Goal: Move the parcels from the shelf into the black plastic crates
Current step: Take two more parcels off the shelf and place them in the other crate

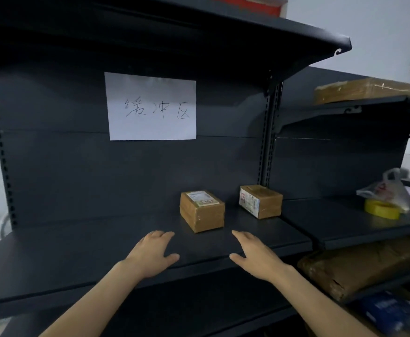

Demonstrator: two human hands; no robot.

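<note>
Two small brown cardboard parcels stand on the dark shelf board (101, 244). The nearer parcel (202, 211) has a white label on top and sits just beyond my fingertips. The farther parcel (261, 201) stands to its right by the upright post, label on its left face. My left hand (151, 255) and my right hand (255, 257) reach over the shelf's front part, palms down, fingers apart, holding nothing. Each hand is a short way in front of the nearer parcel, one on either side. No black crate is in view.
A white paper sign (151, 107) with handwriting hangs on the back panel. On the shelf to the right lie a yellow tape roll (382, 209) and a plastic bag (388, 188). Brown wrapped packages (359, 266) fill the lower right shelf. Another shelf board hangs overhead.
</note>
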